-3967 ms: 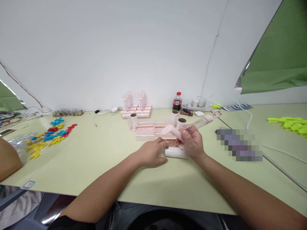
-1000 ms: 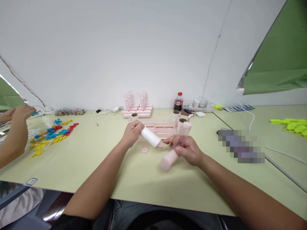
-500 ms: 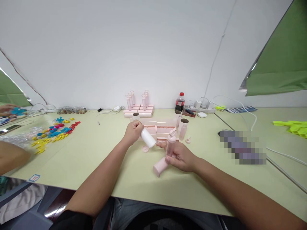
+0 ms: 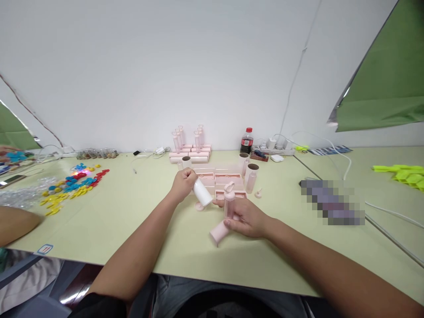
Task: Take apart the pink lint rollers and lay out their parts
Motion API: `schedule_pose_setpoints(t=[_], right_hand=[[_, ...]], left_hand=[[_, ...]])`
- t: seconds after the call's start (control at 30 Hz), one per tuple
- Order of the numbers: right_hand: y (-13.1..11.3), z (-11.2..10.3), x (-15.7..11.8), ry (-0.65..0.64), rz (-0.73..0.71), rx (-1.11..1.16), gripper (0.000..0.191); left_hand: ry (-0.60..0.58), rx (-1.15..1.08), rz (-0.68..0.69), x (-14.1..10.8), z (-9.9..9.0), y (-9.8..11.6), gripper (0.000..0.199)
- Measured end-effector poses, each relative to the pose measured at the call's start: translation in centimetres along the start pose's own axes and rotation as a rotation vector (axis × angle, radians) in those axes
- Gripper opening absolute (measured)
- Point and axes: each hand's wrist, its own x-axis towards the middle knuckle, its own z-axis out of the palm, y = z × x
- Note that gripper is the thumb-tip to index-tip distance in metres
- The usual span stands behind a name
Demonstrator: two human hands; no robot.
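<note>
My left hand is closed around the upper end of a white lint roll, tilted with its lower end toward my right hand. My right hand is closed around an upright pink lint roller holder, which has a loop on top. A pink cover sticks out below that hand's thumb; I cannot tell whether it is gripped or lies on the table. The right index finger reaches to the roll's lower end. Near the roll, a small pink disc lies flat. Beyond my hands are open pink cases.
White rolls with brown cores stand behind. Finished-looking pink loop-topped pieces stand by the wall. A cola bottle and power strip are at back right. Colourful plastic pieces lie left, near another person's arm.
The view has shifted slightly. The pink holder in my right hand has moved a little left and down, and the white roll stays in my left hand.
</note>
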Motion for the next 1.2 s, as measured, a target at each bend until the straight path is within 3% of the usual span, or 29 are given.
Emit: schedule_pose_setpoints(t=[0.3,0.53,0.77,0.93,1.07,1.2], right_hand=[[-0.7,0.3,0.1,-0.060,0.067,-0.063,0.034],[-1.3,0.2,0.5,-0.235,0.205,-0.074,0.026],[-2.0,-0.6,0.6,-0.322,0.092,-0.014,0.024],[-2.0,-0.5,0.7,-0.338,0.119,-0.027,0.024],[-1.8,-0.3,0.7,-0.336,0.118,-0.046,0.025],[-1.8,-0.3,0.7,-0.334,0.111,-0.050,0.024]], left_hand=[[0.025,0.089,0.035,-0.1,0.4,-0.4,0.018],[0.043,0.252,0.166,-0.6,1.5,-0.3,0.020],[0.040,0.319,0.209,-0.6,1.7,-0.5,0.023],[0.053,0.335,0.250,-0.7,1.7,-0.4,0.024],[0.118,0.329,0.308,-0.5,0.9,0.0,0.024],[0.239,0.324,0.363,0.2,-2.0,0.6,0.023]])
